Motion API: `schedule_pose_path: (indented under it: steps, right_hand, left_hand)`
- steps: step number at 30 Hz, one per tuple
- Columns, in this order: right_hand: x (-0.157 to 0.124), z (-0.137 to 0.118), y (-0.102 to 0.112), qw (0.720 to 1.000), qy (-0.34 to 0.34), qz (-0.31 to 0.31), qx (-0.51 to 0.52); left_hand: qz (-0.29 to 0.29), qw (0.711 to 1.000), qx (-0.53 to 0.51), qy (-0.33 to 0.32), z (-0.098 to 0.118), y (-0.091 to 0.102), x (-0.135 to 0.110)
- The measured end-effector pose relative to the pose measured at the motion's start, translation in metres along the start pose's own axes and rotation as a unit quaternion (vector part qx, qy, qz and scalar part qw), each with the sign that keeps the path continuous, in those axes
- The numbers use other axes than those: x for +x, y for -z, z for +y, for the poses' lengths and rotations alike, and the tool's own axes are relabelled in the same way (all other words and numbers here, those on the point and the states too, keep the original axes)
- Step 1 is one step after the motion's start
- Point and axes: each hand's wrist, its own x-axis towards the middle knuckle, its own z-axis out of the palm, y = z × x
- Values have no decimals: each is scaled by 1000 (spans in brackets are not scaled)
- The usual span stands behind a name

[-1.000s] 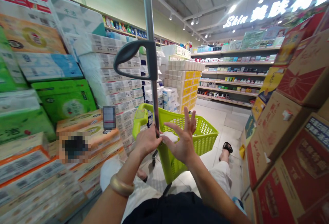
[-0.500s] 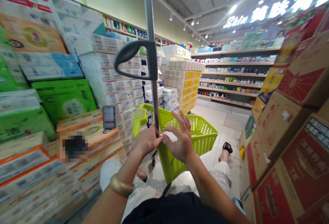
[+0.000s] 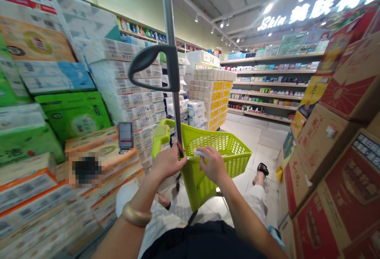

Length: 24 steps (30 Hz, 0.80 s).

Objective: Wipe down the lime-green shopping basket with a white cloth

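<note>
In front of me stands a lime-green shopping cart (image 3: 190, 187) with a perforated basket. A shiny metal pole (image 3: 168, 9) with a grey loop handle (image 3: 173, 69) rises at its near corner. My left hand (image 3: 168, 162), a gold bangle on its wrist, is closed round the pole's lower end. My right hand (image 3: 214, 166) pinches a small white wad (image 3: 200, 153), like a tissue or wipe, at the basket's near rim. Its fingers are bent and partly hide the wad.
Stacked tissue packs (image 3: 139, 92) rise close on the left, with a blurred-out phone-like shape (image 3: 125, 135) in front. Cardboard cartons (image 3: 329, 148) wall the right side. Product shelves (image 3: 267, 84) stand at the back, beyond a tiled floor (image 3: 252, 130).
My right hand's raised, spread fingers have curled down round the white wad, which has moved slightly up at the rim. My left hand stays at the pole, shifted slightly left.
</note>
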Motion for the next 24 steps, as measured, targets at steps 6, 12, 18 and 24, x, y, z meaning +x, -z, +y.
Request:
schedule_pose_path:
  steps: [6,12,18,24]
  right_hand:
    - [10,-7,13,988,-66,-19,-141]
    - [8,-32,-35,997,-17,-65,-24]
    - [-2,-28,-50,1000,-4,-22,-10]
    - [-11,-19,-53,997,-58,35,-38]
  left_hand:
    - [1,1000,23,6,-1,0,2]
    - [-5,997,70,20,3,-1,1]
    - [6,996,84,25,2,-4,2]
    - [8,997,78,21,3,-6,3]
